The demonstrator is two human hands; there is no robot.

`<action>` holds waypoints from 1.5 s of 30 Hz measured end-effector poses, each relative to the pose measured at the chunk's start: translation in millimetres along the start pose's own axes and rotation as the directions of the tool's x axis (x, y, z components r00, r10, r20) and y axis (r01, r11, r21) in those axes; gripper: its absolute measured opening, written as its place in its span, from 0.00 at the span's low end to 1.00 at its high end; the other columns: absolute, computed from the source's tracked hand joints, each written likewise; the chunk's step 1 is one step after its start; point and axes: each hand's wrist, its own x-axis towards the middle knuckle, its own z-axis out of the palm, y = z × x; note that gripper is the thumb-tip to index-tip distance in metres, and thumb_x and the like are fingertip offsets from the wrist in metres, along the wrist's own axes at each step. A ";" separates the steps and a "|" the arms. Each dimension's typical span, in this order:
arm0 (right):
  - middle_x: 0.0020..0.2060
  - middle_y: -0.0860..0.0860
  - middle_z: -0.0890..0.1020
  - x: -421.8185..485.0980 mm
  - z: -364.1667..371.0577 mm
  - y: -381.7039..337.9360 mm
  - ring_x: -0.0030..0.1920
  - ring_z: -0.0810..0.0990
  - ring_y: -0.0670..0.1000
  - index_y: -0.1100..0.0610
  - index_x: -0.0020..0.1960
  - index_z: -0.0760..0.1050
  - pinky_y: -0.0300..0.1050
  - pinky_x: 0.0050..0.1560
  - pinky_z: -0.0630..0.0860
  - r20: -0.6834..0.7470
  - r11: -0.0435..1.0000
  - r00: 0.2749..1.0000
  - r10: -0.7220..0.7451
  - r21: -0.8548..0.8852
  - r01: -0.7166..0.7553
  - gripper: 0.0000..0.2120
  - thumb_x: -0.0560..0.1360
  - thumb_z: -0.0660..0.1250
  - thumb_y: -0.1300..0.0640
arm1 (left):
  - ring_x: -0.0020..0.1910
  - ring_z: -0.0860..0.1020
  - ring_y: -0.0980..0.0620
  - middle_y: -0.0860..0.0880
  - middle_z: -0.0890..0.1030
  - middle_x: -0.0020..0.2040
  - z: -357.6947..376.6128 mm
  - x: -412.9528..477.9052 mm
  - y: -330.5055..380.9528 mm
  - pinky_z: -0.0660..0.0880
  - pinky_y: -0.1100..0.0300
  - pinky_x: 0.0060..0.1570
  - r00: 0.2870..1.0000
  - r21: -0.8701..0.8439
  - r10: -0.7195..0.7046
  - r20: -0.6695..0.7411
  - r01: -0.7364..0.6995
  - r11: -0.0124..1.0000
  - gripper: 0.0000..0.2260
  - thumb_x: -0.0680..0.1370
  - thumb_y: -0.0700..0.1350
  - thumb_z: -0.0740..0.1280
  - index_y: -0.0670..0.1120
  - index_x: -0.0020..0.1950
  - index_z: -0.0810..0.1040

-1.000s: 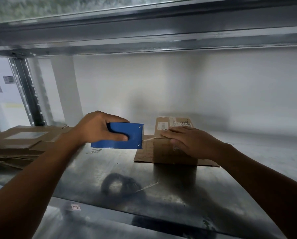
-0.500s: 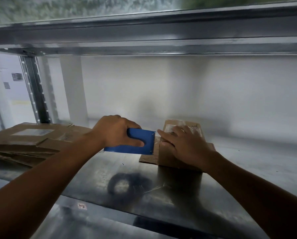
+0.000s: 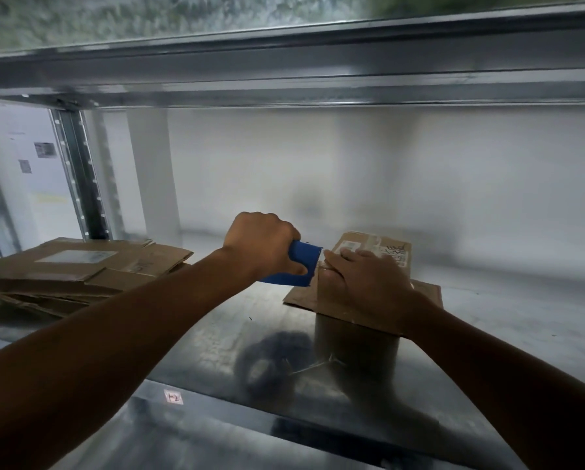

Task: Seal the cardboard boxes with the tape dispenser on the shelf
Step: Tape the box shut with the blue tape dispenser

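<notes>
Shiny metal shelf, white wall behind, flattened cardboard at left. Left hand gripped blue tape dispenser, long axis left-right, toothed edge pointing right at cardboard box top edge. Right hand pressed flat on box.

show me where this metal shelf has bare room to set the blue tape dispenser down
Widest bare patch: the grey metal shelf right of the small brown cardboard box. A narrower strip lies between that box and the stack of flattened cardboard. Crowded: the box's left edge, with left hand, right hand and blue tape dispenser.

Blue tape dispenser against small upright cardboard box on metal shelf
</notes>
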 end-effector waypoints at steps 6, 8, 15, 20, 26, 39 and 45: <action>0.73 0.52 0.72 -6.2 -10.9 -13.1 0.72 0.72 0.58 0.49 0.77 0.62 0.63 0.66 0.72 -0.026 0.998 0.998 0.063 0.021 -0.063 0.25 0.85 0.45 0.41 | 0.32 0.71 0.52 0.53 0.68 0.33 5.5 -1.9 0.1 0.63 0.59 0.33 0.993 0.103 -0.060 0.100 0.050 0.993 0.19 0.73 0.67 0.68 0.54 0.53 0.79; 0.73 0.51 0.73 -13.6 -8.5 -15.1 0.72 0.72 0.57 0.48 0.76 0.63 0.62 0.65 0.72 -0.071 0.999 0.997 0.035 0.021 -0.034 0.27 0.83 0.40 0.41 | 0.38 0.74 0.51 0.52 0.76 0.39 15.4 -11.1 -11.2 0.68 0.57 0.38 0.978 0.086 -0.126 0.165 0.113 0.990 0.23 0.74 0.67 0.68 0.52 0.59 0.79; 0.77 0.48 0.69 -16.5 -17.7 -10.5 0.75 0.68 0.56 0.42 0.79 0.59 0.62 0.69 0.69 -0.055 0.992 0.998 -0.019 0.123 0.025 0.26 0.84 0.43 0.38 | 0.50 0.80 0.47 0.50 0.83 0.55 39.9 -51.9 -43.1 0.73 0.55 0.46 0.962 -0.158 -0.249 0.110 0.264 0.951 0.27 0.77 0.72 0.58 0.58 0.68 0.73; 0.79 0.47 0.63 -4.1 -29.5 -10.7 0.76 0.63 0.60 0.35 0.80 0.49 0.67 0.70 0.66 0.150 0.992 0.983 -0.110 0.077 0.099 0.27 0.83 0.41 0.34 | 0.56 0.80 0.43 0.45 0.82 0.61 51.6 -79.9 -64.8 0.74 0.50 0.55 0.929 -0.129 -0.320 0.184 0.346 0.929 0.25 0.82 0.67 0.53 0.54 0.73 0.69; 0.77 0.51 0.63 5.5 -29.9 -35.8 0.76 0.59 0.61 0.28 0.77 0.43 0.70 0.71 0.58 0.123 0.982 0.980 -0.158 0.119 0.143 0.23 0.85 0.42 0.40 | 0.58 0.80 0.42 0.43 0.81 0.63 51.7 -86.4 -73.7 0.73 0.49 0.56 0.921 -0.194 -0.325 0.216 0.367 0.910 0.22 0.84 0.60 0.55 0.53 0.76 0.65; 0.75 0.48 0.65 3.6 -22.6 -49.8 0.75 0.59 0.58 0.29 0.77 0.49 0.68 0.71 0.60 0.015 0.968 0.985 -0.171 0.189 0.165 0.21 0.85 0.46 0.40 | 0.52 0.82 0.45 0.46 0.83 0.55 56.9 -97.1 -42.9 0.72 0.55 0.43 0.873 -0.127 -0.470 0.129 0.485 0.865 0.18 0.82 0.60 0.63 0.53 0.67 0.76; 0.70 0.50 0.77 -6.2 -33.9 -43.5 0.71 0.73 0.56 0.41 0.81 0.56 0.58 0.68 0.70 -0.207 0.942 0.961 -0.184 0.241 0.232 0.27 0.84 0.55 0.42 | 0.52 0.82 0.45 0.44 0.83 0.55 48.3 -94.1 -36.7 0.80 0.51 0.54 0.890 -0.254 -0.421 0.177 0.454 0.854 0.20 0.83 0.61 0.60 0.47 0.64 0.78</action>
